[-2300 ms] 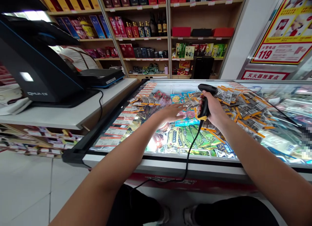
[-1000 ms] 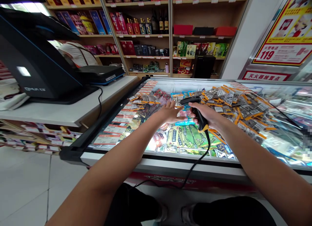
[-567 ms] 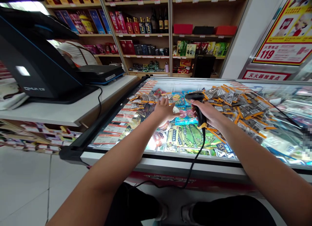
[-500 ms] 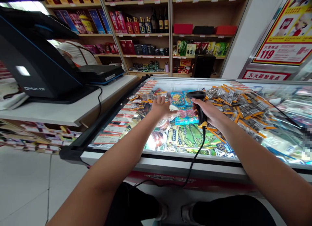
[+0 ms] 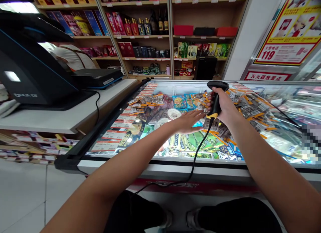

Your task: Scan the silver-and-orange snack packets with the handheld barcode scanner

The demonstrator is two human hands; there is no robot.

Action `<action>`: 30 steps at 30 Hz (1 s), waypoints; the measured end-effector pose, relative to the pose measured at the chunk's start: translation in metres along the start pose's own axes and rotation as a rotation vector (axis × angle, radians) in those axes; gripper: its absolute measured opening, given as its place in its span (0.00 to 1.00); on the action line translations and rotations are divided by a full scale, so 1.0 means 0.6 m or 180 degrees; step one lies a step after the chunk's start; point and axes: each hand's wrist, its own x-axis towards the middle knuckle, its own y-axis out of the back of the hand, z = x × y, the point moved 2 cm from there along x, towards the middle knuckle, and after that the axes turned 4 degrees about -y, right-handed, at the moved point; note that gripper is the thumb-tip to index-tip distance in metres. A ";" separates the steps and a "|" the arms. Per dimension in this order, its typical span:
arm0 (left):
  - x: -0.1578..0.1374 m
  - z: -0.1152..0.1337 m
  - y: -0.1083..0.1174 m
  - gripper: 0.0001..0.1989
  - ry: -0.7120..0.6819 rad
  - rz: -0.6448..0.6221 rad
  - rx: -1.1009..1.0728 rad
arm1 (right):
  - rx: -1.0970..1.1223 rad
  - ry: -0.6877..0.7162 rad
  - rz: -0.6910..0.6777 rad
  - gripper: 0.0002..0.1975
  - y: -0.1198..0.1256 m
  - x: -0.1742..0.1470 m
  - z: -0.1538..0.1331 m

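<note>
My right hand [image 5: 226, 105] is wrapped round the handle of a black barcode scanner [image 5: 215, 108] with a yellow end, held upright above a glass-topped freezer [image 5: 105, 169]. Its black cable [image 5: 196, 156] hangs down over the freezer's front. Just left of the scanner, my left hand [image 5: 187, 122] stretches its fingers out flat, palm down, over the packets; whether it touches any is unclear. Small dark packets with orange edges [image 5: 253, 109] are heaped on the right, with a smaller group of packets [image 5: 147, 99] on the left. Blue bags [image 5: 179, 101] and green ice-pop packs [image 5: 194, 141] show through the glass.
On the left, a counter [image 5: 60, 121] carries a black checkout machine [image 5: 37, 65] and a scale [image 5: 97, 77]. A person in a white top [image 5: 71, 55] is behind it. Shelves [image 5: 142, 35] of boxes and bottles line the back. Red-and-yellow posters [image 5: 278, 54] hang at right.
My left hand has moved right, from above the tubs to beside the scanner, its fingers now flat. My right hand has shifted the scanner right and slightly up. The view has shifted a little.
</note>
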 end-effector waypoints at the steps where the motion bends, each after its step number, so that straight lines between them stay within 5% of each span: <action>1: 0.004 0.005 -0.004 0.40 -0.0043 -0.0033 0.0015 | 0.0028 0.0004 0.0009 0.14 0.000 -0.001 0.000; 8: -0.027 -0.023 0.046 0.35 0.0478 -0.0131 0.0180 | -0.0071 -0.0056 -0.0119 0.12 -0.003 -0.006 0.006; 14: -0.060 -0.122 0.069 0.19 0.0939 0.0086 0.0459 | -0.0681 -0.0641 -0.0794 0.15 -0.010 -0.020 0.013; 18: -0.072 -0.174 0.070 0.16 0.0750 0.0350 0.0534 | -0.1230 -0.1056 -0.1374 0.17 -0.016 -0.037 0.019; 21: -0.073 -0.175 0.072 0.17 0.0633 0.0562 0.0542 | -0.1372 -0.1145 -0.1483 0.17 -0.017 -0.042 0.021; 25: -0.065 -0.151 0.066 0.20 0.0641 0.0859 0.0471 | -0.1362 -0.1205 -0.1090 0.16 -0.010 -0.036 0.020; 30: -0.056 -0.142 0.047 0.28 0.0626 0.0520 0.0518 | -0.1415 -0.1194 -0.0954 0.17 -0.004 -0.032 0.024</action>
